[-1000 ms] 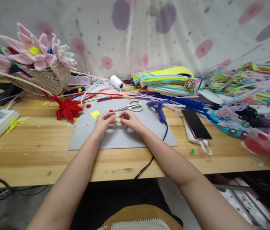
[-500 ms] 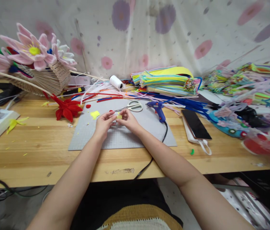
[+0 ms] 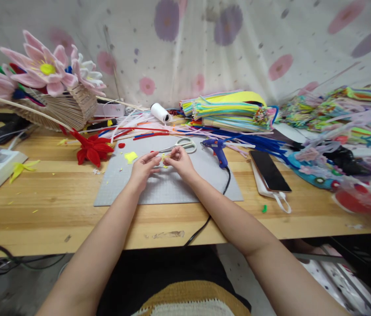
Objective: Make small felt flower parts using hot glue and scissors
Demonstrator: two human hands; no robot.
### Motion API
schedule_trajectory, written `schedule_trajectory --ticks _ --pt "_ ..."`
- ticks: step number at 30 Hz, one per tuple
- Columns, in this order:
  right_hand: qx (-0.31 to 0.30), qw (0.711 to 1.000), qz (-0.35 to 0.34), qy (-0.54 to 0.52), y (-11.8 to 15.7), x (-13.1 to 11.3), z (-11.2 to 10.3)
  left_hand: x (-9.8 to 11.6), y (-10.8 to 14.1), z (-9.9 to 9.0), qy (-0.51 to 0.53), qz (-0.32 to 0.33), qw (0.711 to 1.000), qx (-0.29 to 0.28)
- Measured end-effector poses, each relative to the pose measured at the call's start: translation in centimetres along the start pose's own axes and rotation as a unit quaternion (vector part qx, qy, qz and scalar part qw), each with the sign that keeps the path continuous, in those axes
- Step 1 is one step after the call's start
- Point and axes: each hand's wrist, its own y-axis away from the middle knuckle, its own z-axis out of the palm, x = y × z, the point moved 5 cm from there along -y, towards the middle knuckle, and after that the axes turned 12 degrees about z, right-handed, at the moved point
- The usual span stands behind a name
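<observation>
Over the grey cutting mat (image 3: 116, 188), my right hand (image 3: 183, 166) pinches a small thin yellow piece (image 3: 163, 159) between thumb and fingertips. My left hand (image 3: 142, 169) faces it from the left, its thumb and fingers drawn together at the piece's near side; anything between them is too small to make out. Just behind my hands lie scissors (image 3: 186, 145) with pale handles, blades pointing left. A flat yellow scrap (image 3: 130, 157) rests on the mat left of my left hand. Farther right on the mat is a blue glue gun (image 3: 218, 152).
A red fuzzy flower (image 3: 93, 149) lies at the mat's left edge. Pipe cleaner bundles (image 3: 231, 112) and a white thread spool (image 3: 159, 113) sit behind. A phone (image 3: 269, 170) lies to the right. The glue gun's black cord (image 3: 201, 228) runs over the table's front edge.
My fingertips have drawn slightly apart, and my right hand has shifted a little to the right and up. The yellow piece now looks narrower between them.
</observation>
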Motion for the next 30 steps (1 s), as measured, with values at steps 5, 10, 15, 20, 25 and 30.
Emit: schedule_trajectory --ticks 5,10,15,20,25,30 --pt "-0.007 1.000 0.009 -0.011 0.1 -0.1 -0.5 0.1 -0.1 -0.1 0.027 -0.001 1.000 0.008" --pt "-0.025 1.000 0.019 0.003 0.2 -0.2 -0.5 0.6 -0.7 -2.3 0.020 0.066 0.984 0.164" --pt "-0.038 0.999 0.025 0.015 0.4 -0.4 -0.5 1.7 -1.0 -4.9 0.009 0.136 0.946 0.294" --pt "-0.053 0.998 0.031 0.029 0.6 -0.6 -0.2 1.7 -1.0 -3.2 -0.025 0.116 0.978 0.170" --pt "-0.071 0.996 0.032 0.047 0.7 -0.5 0.1 0.4 0.1 0.8 -0.038 0.041 0.998 -0.038" --pt "-0.069 0.995 0.021 0.062 0.6 -0.2 0.2 0.1 0.1 0.8 -0.044 0.047 0.998 -0.013"
